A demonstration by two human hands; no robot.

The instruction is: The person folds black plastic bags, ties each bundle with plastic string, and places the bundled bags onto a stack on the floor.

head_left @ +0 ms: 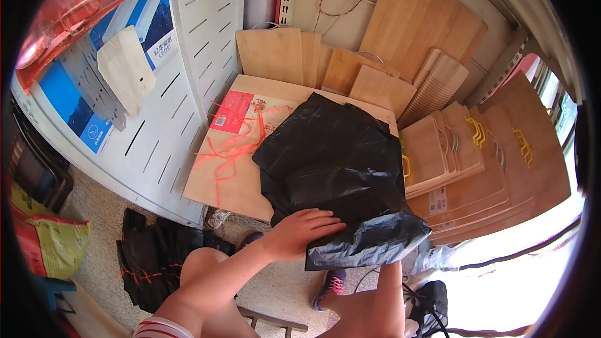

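Observation:
A large black plastic bag (335, 150) lies spread over a wooden board (241, 184). Its near edge hangs over the front of the board, with the greyish, shinier side turned up. My left hand (307, 231) rests on the bag's near left part, fingers stretched out and flat against the plastic. The right forearm (389, 291) reaches up under the hanging fold, so my right hand is hidden by the plastic. Orange-red plastic string (228, 150) lies loosely tangled on the board, left of the bag, beside a red label (231, 111).
Cutting boards (419, 15) lean against the back wall, and more with yellow handles (523, 147) stand at right. A white slotted panel (166, 112) rises at left. Black bags tied with red string (150, 256) lie on the floor. Below me is a stool rung (275, 319).

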